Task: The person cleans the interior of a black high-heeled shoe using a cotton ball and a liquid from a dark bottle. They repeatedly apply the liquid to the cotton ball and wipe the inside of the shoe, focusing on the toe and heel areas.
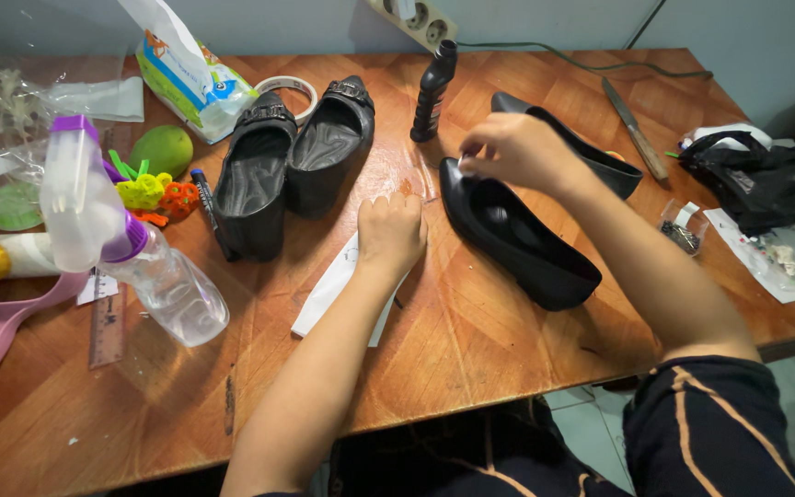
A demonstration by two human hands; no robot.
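head view: the right hand (514,150) sits over the toe end of a black flat shoe (517,232) near the middle of the wooden table (471,340), fingers pinched together on something small and pale at the shoe's toe rim; what it is cannot be made out. the shoe lies with its opening up and its heel toward the near edge, so the toe is in easy reach of that hand. the left hand (391,230) is curled into a loose fist, knuckles down on the table just beside the shoe's toe, partly on a white paper sheet (331,293); it appears to brace, holding nothing that shows. the hands are close but not touching.

its mate, a second black flat shoe (600,158), lies just behind the right hand. a small black bottle (433,92) stands upright near the far edge, close by. a pair of black buckled shoes (292,166) rests side by side to the left, out of the way. a clear spray bottle (167,281) lies tipped toward the left edge, a knife (635,129) toward the far right corner.
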